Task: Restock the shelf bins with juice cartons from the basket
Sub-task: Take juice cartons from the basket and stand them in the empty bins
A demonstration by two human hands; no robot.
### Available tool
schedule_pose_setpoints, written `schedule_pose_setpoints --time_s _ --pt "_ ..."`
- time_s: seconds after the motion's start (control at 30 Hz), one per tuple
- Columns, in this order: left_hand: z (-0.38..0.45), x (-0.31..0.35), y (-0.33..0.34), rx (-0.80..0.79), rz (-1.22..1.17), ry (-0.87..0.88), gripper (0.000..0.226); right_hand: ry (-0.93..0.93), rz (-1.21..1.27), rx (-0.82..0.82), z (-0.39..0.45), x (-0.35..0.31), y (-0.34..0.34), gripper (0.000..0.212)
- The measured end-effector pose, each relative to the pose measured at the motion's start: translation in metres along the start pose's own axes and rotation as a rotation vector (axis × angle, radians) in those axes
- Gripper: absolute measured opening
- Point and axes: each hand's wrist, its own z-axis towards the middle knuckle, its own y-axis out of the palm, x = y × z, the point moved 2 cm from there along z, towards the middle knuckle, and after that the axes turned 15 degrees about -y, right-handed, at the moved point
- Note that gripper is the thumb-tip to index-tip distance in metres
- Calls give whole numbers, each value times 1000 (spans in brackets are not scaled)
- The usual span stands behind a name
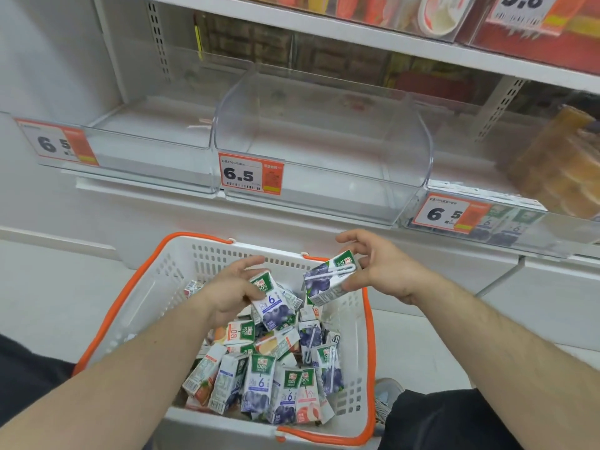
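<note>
Grasping one blueberry carton [272,300] in the left hand [232,293] and another [329,280] in the right hand [380,271], the person lifts both above the basket [107,323], seemingly bound for the bin [324,147] beyond it.

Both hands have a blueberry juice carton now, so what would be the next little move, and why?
Probably lift both cartons up to the right bin. The left hand and right hand each grip a blueberry carton above the basket, and that bin already holds matching blueberry cartons, while the middle bin looks empty.
</note>
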Motion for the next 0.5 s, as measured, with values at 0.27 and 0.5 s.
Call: schedule_pose_setpoints --time_s 0.27,0.5 --pt "-24 31 45 42 -112 104 27 -134 -191 355 -1 -26 -6 61" --pt "-46 35 100 222 917 635 53 -243 -379 459 -10 -45 5 73"
